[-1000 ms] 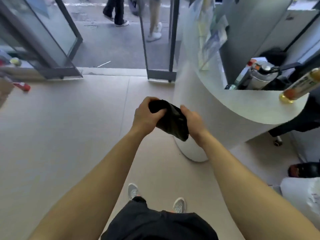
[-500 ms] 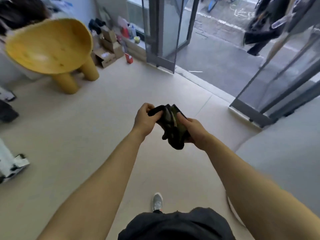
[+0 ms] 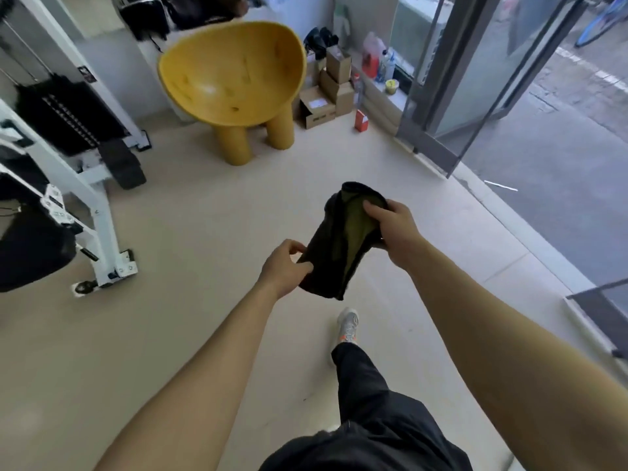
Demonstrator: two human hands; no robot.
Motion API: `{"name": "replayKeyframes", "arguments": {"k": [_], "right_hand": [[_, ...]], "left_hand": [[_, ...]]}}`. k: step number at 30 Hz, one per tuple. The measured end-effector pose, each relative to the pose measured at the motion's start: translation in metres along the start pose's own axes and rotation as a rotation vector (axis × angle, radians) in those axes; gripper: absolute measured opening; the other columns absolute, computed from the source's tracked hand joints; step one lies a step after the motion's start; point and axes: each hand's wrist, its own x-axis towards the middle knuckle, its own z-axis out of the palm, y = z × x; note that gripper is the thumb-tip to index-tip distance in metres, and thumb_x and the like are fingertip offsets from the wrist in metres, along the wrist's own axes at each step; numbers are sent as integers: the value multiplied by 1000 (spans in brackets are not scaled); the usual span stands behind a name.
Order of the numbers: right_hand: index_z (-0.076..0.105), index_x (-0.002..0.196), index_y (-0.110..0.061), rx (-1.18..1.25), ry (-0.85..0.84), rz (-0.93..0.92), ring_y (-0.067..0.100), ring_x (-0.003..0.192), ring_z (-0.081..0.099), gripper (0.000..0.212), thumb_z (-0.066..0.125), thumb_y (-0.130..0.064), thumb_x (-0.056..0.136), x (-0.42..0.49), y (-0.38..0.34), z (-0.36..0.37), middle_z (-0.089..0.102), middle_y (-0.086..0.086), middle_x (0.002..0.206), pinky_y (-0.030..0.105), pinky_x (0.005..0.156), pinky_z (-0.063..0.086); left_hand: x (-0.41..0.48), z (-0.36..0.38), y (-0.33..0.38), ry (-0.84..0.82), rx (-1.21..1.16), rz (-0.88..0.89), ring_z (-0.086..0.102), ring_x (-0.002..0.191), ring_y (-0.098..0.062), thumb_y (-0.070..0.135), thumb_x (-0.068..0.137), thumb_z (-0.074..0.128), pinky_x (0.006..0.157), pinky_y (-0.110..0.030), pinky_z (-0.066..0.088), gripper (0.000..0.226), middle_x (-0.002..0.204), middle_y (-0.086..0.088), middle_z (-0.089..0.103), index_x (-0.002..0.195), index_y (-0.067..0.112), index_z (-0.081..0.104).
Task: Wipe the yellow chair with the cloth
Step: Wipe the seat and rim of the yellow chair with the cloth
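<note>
Two hands, one cloth, one chair.
The left hand (image 3: 283, 266) pinches the near end of a dark cloth (image 3: 343, 239); the right hand (image 3: 396, 229) grips its far end. Well beyond the cloth stands one yellow chair (image 3: 234, 83), several boxes (image 3: 331, 93) just right of it.

Bright daylight enters through the glass door (image 3: 475, 73); edges bend with wide-angle distortion, slightly blurred.

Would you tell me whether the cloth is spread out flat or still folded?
Folded. The dark cloth hangs doubled between the left hand and right hand, its olive inner layer showing.
</note>
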Motion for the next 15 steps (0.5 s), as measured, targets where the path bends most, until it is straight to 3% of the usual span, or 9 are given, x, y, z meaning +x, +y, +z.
{"name": "replayKeyframes", "arguments": {"k": [2, 5, 8, 10, 12, 14, 15], "right_hand": [[69, 100, -10, -16, -106, 3, 30, 85, 72, 13, 65, -20, 95, 42, -23, 21, 74, 13, 94, 45, 74, 60], [71, 97, -6, 35, -221, 48, 32, 87, 73, 14, 65, -18, 94, 103, -61, 49, 75, 18, 96, 46, 84, 59], [71, 94, -8, 75, -270, 57, 28, 86, 72, 14, 65, -21, 94, 160, -105, 63, 75, 13, 91, 41, 83, 60], [70, 98, -14, -34, -260, 13, 24, 88, 71, 18, 68, -31, 92, 201, -134, 63, 74, 7, 94, 34, 78, 60], [66, 114, -22, -227, -248, -16, 18, 97, 67, 40, 72, -49, 85, 246, -152, 61, 69, 1, 106, 28, 79, 56], [55, 133, -34, -464, -193, -1, 21, 118, 55, 75, 70, -70, 69, 290, -167, 61, 56, 0, 128, 40, 97, 51], [52, 137, -35, -539, -172, 4, 24, 125, 50, 82, 68, -71, 66, 312, -172, 61, 52, 2, 135, 47, 104, 47]], "left_hand": [[35, -4, 28, -17, -107, 45, 56, 106, -12, 28, 88, 71, 85, -27, 46, 36, 117, 10, 61, 120, 25, 55], [93, -14, 80, 64, -231, 41, 65, 95, -12, 37, 92, 67, 68, -23, 47, 31, 105, 7, 67, 117, 21, 56], [154, -37, 118, 217, -234, 19, 68, 90, -23, 38, 95, 61, 75, -38, 56, 19, 97, -1, 70, 101, 20, 60], [193, -58, 140, 317, -195, 28, 65, 83, -23, 43, 97, 55, 74, -43, 54, 25, 88, -2, 69, 91, 20, 61], [228, -81, 158, 393, -176, 58, 60, 78, -25, 46, 98, 51, 69, -45, 50, 37, 82, -8, 66, 86, 12, 60], [263, -100, 178, 413, -112, 113, 56, 76, -22, 42, 100, 49, 69, -44, 46, 39, 82, -10, 64, 86, 7, 60], [281, -108, 188, 415, -57, 151, 56, 78, -21, 40, 101, 50, 71, -42, 46, 37, 84, -9, 65, 88, 7, 62]]}}
